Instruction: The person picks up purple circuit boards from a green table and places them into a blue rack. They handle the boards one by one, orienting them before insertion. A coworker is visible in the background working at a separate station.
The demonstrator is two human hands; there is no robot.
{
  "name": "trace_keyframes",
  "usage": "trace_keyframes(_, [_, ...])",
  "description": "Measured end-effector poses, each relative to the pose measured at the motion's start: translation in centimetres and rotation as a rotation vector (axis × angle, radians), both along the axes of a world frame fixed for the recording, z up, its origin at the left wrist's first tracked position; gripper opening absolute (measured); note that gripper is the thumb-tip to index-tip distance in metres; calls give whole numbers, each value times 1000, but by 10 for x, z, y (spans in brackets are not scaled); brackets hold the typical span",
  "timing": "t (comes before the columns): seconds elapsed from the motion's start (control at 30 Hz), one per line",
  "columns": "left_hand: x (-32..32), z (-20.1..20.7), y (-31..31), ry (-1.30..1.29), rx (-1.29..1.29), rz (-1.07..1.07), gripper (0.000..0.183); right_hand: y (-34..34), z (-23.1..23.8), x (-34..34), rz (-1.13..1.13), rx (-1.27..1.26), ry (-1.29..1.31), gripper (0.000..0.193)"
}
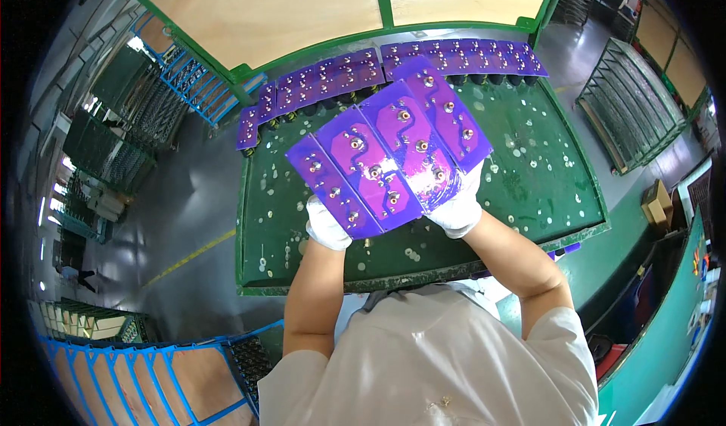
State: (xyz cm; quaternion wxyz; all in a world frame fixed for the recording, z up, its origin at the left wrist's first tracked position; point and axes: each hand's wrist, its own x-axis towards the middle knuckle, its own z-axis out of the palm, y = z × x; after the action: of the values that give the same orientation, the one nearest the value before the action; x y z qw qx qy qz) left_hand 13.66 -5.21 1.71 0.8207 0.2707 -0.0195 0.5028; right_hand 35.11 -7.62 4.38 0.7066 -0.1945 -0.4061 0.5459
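Note:
A purple circuit board panel (387, 170), tilted and glossy, is held up over the green table. Thin seams divide it into several strips, with rows of small metal fittings and pinkish-violet patches on its face. My left hand (327, 224), in a white glove, closes on its lower left edge. On the lower right edge, my right hand (458, 210), gloved the same way, grips it too. The panel hides most of the fingers of both hands. Light glares off its lower right part.
The green table (537, 161) has a raised rim and pale spots. Similar purple panels (325, 82) line its far edge, before a green-framed tan board (287, 17). A wire rack (631, 108) stands right, a blue rack (151, 377) lower left, a cardboard box (656, 205) farther right.

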Motion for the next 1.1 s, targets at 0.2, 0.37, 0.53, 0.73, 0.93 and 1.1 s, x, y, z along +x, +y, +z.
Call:
trace_keyframes(0.2, [0,-5,-4,95,97,169,43,3,-7,6,-677,429,-822,76])
trace_keyframes(0.37, [-6,-16,-2,897,460,549,48,8,-10,14,-789,525,-934,67])
trace_keyframes(0.53, [-1,-15,2,1094,691,668,65,5,-7,14,-622,436,-825,79])
trace_keyframes(0.73, [2,-17,5,659,446,468,85,12,-6,12,-632,436,-960,83])
trace_keyframes(0.93, [4,-14,-1,-155,109,-142,55,-6,-8,18,-636,375,-1201,70])
trace_keyframes(1.1, [16,12,-12,204,258,145,44,-5,-12,25,-889,613,-1040,95])
